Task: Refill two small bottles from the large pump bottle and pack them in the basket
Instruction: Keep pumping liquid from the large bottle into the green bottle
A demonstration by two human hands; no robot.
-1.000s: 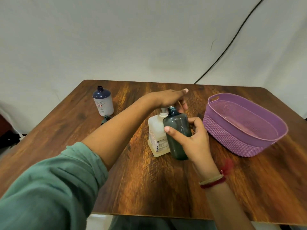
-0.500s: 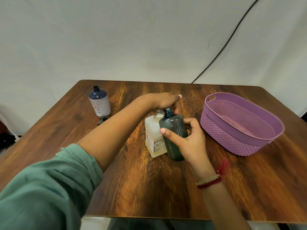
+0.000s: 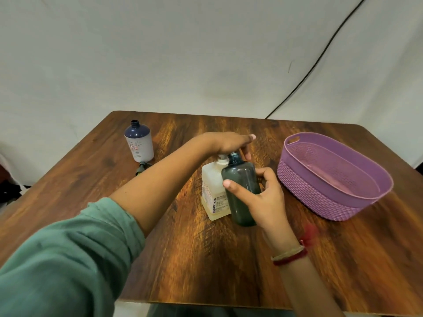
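A: Two bottles mid bench (image 3: 206, 259): dark small bottle (image 3: 240, 186) upright, just beside pump bottle (image 3: 214, 197). Hands?

B: On right hand (image 3: 263, 200) fingers curl round it; left hand (image 3: 229, 145) flat on pump head, fingers straight. Uncapped second small bottle (image 3: 139, 143) far left, basket (image 3: 320, 197) right.

Single head-worn wide-angle view, above the near edge of the wooden table (image 3: 206, 259), facing forward and down across it, close over the table's middle, wall (image 3: 160, 53) beyond the table's far edge
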